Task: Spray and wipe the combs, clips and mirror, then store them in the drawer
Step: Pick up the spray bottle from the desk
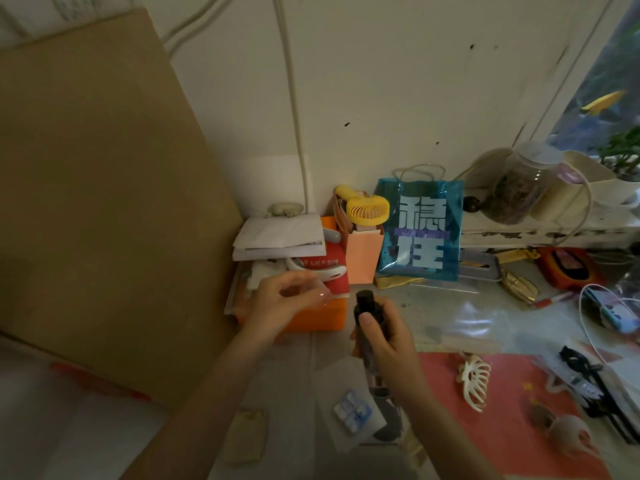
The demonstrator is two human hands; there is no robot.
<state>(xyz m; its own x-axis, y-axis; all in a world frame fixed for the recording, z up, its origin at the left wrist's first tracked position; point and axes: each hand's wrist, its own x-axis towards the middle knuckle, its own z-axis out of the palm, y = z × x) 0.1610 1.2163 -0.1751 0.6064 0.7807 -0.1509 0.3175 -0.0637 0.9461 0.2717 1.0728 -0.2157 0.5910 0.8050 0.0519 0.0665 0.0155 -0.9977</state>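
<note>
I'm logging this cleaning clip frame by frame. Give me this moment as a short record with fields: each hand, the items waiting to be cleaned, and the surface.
right hand: right hand grips a dark spray bottle upright, thumb up near the nozzle
left hand: left hand pinches a small clear cap, apparently the bottle's
waiting items: cream claw clip and black clips lie on the red mat
surface: cluttered desk
backdrop: blue gift bag, yellow handheld fan
not visible: mirror, drawer
</note>
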